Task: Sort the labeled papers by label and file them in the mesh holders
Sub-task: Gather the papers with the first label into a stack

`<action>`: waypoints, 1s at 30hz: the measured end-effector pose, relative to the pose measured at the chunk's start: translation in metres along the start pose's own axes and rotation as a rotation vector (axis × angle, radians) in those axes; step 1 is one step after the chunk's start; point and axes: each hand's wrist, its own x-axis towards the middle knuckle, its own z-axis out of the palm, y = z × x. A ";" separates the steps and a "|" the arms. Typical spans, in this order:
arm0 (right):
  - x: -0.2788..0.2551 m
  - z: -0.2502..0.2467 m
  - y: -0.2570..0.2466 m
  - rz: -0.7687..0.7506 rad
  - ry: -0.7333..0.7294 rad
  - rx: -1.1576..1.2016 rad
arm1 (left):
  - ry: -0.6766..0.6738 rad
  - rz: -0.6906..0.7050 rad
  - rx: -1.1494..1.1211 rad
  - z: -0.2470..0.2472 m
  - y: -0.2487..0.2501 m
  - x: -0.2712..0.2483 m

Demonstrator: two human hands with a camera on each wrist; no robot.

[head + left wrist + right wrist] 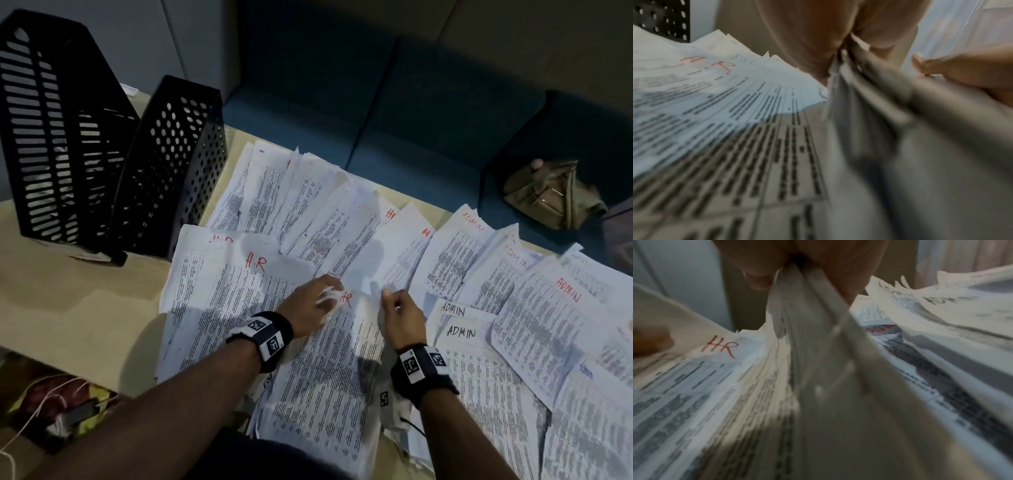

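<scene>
At mid-tabletop, toward the near edge, both hands work one sheaf. Left hand [310, 306] fingers curled, pinching the top corner of an HR-labelled bundle [329, 370]; right hand [400, 317] pinches the top edge of the same bundle just beside it, thumb against fingers. Wrist views confirm several sheets clamped between the fingertips of each hand.

More HR sheets [239, 284] fan out toward the left and far side; ADMIN sheets [534, 308] lie overlapped toward the right edge. Two black mesh holders [113, 164] stand upright at the far-left corner of the tabletop [68, 308].

Judgement: paper is light, limp, slippery sheet on sheet, with creased edges. Best gripped along the top edge with both hands, squared before lifting; a one-corner hold would probably let sheets droop or slide out.
</scene>
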 end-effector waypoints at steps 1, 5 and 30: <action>0.001 -0.001 0.003 0.052 0.032 0.072 | 0.045 -0.007 -0.028 0.000 -0.001 -0.002; -0.010 -0.002 0.015 0.238 0.017 0.453 | 0.311 -0.103 -0.283 -0.014 -0.006 -0.010; -0.034 0.024 0.007 0.248 -0.079 0.084 | 0.604 -0.694 0.284 -0.082 -0.077 -0.053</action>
